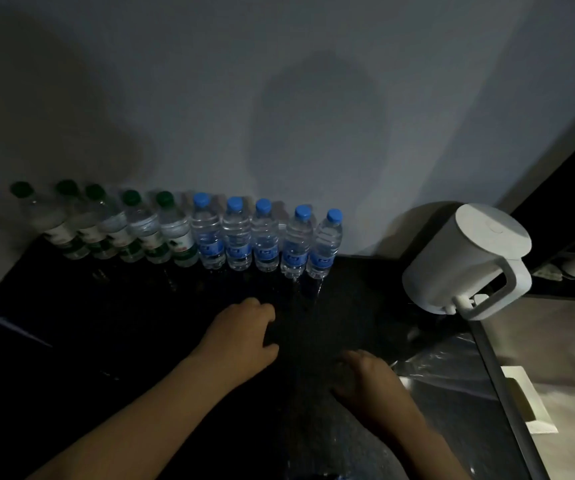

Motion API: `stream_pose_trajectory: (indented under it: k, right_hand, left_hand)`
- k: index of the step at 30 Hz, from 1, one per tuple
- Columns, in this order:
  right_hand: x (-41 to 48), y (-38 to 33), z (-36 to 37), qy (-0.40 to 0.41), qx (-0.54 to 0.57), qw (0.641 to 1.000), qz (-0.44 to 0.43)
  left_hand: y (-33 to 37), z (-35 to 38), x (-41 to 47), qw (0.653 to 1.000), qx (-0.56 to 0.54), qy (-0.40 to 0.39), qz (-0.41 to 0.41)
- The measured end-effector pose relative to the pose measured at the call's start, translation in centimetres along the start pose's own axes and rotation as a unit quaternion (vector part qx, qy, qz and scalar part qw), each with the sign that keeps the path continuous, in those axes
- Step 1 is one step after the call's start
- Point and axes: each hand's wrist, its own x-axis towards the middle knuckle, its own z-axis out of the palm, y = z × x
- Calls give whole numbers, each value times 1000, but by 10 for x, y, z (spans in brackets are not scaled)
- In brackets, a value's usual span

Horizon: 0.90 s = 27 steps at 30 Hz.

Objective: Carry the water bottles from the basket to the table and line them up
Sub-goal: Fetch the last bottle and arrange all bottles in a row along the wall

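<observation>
— Where are the water bottles?

— Standing in a row across the middle of the frame, hard against the wall [314, 81] at the back edge of the dark table [71, 323]. The five green-capped bottles [119, 226] take the left part of the row, packed so close they overlap. The five blue-capped bottles [265, 237] carry the row on to the right, upright, side by side, the last two sitting slightly nearer the viewer.

— And the hands?

— Both low in the frame, over the tabletop, well short of the row. The left hand [244, 330] is lower centre, fingers curled loosely downward, holding nothing. The right hand [369, 375] is lower and to the right of it, fingers also bent down and empty; whether either touches the surface, I cannot tell in this dim light.

— Anything else about?

— A white kettle [466, 258] at the right of the frame, beside the end of the row but apart from it, handle toward the viewer. Below it, crinkled clear plastic [445, 362] lies at the table's right edge. A paler counter [556, 341] fills the lower right corner.
</observation>
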Motion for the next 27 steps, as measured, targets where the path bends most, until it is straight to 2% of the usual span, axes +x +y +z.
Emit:
stream_pose_trajectory:
  k: [7, 10, 19, 27]
  right_hand:
    - [-57, -36, 4, 11, -11, 1000, 0]
    - [-82, -44, 11, 7, -27, 999, 18]
    - [-138, -25, 37, -1, -9, 997, 76]
    - [-148, -13, 53, 24, -27, 995, 95]
  left_hand:
    - [-14, 24, -77, 999, -45, 22, -23]
    - [-15, 37, -102, 998, -55, -2, -22]
    - [-12, 72, -143, 994, -63, -81, -32]
    - [-5, 85, -154, 995, -64, -77, -17]
